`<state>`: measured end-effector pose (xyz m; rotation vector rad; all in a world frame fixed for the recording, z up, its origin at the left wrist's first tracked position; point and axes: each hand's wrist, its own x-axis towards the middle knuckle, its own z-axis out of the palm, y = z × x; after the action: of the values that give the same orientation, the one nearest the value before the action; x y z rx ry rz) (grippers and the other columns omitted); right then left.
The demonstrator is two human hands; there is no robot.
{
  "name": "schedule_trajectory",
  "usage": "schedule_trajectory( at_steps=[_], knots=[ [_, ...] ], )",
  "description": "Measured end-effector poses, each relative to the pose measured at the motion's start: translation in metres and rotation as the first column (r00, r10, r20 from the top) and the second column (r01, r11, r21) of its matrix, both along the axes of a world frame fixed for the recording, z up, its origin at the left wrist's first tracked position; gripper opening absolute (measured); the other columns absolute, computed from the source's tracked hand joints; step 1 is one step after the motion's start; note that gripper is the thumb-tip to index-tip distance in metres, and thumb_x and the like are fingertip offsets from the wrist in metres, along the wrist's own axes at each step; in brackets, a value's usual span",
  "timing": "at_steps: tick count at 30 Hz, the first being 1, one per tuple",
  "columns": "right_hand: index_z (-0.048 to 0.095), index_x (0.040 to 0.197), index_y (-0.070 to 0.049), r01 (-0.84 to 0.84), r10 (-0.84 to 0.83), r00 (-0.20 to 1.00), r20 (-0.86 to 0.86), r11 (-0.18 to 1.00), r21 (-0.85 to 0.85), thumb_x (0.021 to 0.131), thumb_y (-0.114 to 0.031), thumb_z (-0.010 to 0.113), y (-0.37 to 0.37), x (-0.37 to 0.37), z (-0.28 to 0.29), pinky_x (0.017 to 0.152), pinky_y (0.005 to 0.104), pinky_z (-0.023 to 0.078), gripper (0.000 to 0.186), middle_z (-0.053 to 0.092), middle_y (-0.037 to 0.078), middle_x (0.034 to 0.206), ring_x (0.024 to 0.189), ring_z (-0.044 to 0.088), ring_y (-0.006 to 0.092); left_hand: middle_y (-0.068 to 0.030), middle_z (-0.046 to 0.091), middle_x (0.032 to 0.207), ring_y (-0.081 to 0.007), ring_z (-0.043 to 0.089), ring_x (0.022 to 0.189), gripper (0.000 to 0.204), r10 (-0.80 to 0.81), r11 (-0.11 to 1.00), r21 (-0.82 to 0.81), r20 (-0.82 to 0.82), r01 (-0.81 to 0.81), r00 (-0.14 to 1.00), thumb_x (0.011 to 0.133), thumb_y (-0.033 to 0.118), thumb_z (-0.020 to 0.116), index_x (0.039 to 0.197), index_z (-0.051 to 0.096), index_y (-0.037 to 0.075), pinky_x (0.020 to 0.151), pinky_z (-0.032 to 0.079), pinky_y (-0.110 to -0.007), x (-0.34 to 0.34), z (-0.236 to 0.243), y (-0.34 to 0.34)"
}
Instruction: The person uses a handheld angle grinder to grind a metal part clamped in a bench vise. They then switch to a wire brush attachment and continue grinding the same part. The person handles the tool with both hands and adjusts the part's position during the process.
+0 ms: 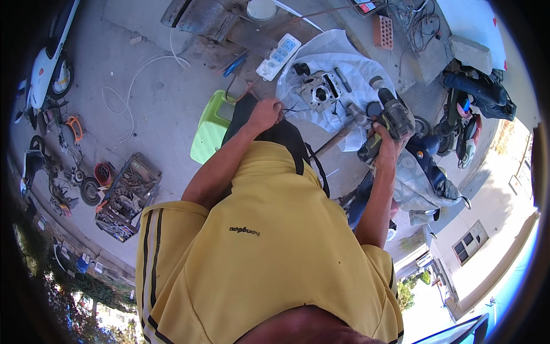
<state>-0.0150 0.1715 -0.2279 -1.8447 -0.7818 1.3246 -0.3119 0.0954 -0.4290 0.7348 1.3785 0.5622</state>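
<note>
We find the right grip [388,147] clamped on a dark, olive-trimmed, pistol-shaped power tool [396,118]; the left grip's [265,114] hold we cannot tell. We advise steadying the squarish grey metal casting [318,92].

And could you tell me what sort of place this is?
Probably an outdoor motorbike repair yard: a metal engine part lies on a pale sheet, the right hand holds a power tool, and a white two-wheeler stands at the left.

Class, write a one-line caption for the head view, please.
Right hand gripping a power tool, left hand curled, near a metal engine part on white plastic sheeting.
</note>
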Motion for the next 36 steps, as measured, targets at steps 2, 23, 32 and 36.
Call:
schedule_trajectory(
  at_steps=[2, 23, 32, 36],
  knots=[
    [0.064, 0.118, 0.004, -0.006, 0.001, 0.999, -0.052, 0.995, -0.1, 0.08, 0.001, 0.07, -0.007, 0.008, -0.003, 0.059, 0.0308, 0.051, 0.039, 0.073, 0.014, 0.1, 0.064, 0.064, 0.0183, -0.0155, 0.072, 0.077, -0.0293, 0.071, 0.073, 0.023, -0.044, 0.997, 0.061, -0.027, 0.045, 0.999, 0.092, 0.008, 0.052, 0.092, 0.072, -0.002, 0.071, 0.055, -0.039, 0.003, 0.0, 0.001],
    [0.069, 0.086, 0.001, -0.267, 0.296, 0.949, 0.109, 0.938, -0.221, 0.077, -0.006, 0.074, -0.049, -0.023, -0.094, 0.057, 0.0307, 0.051, 0.012, 0.068, 0.006, 0.071, 0.061, 0.065, 0.0145, -0.0184, 0.07, 0.11, -0.0346, 0.07, 0.096, 0.063, -0.131, 0.955, 0.216, -0.31, 0.204, 0.942, 0.083, 0.019, 0.08, 0.136, 0.054, -0.003, 0.086, 0.054, -0.042, 0.039, 0.016, 0.016],
    [0.064, 0.103, -0.001, 0.048, -0.112, 0.924, -0.366, 0.983, -0.178, 0.078, 0.002, 0.072, -0.083, -0.023, -0.113, 0.054, 0.0328, 0.051, 0.026, 0.066, 0.009, 0.078, 0.059, 0.064, 0.0196, -0.0214, 0.071, 0.092, -0.041, 0.069, 0.093, 0.016, -0.077, 0.936, 0.288, -0.392, 0.202, 0.917, 0.091, 0.007, 0.055, 0.094, 0.07, 0.003, 0.083, 0.054, -0.048, 0.005, 0.014, 0.004],
    [0.064, 0.102, 0.0, 0.029, -0.086, 0.924, -0.373, 0.987, -0.158, 0.078, 0.0, 0.073, -0.08, -0.026, -0.123, 0.055, 0.0332, 0.052, 0.026, 0.067, 0.009, 0.079, 0.06, 0.064, 0.0196, -0.0199, 0.071, 0.083, -0.0412, 0.07, 0.086, 0.019, -0.153, 0.936, 0.185, -0.553, 0.3, 0.819, 0.088, 0.006, 0.051, 0.088, 0.07, 0.005, 0.078, 0.054, -0.05, -0.022, 0.012, -0.012]
  ],
)
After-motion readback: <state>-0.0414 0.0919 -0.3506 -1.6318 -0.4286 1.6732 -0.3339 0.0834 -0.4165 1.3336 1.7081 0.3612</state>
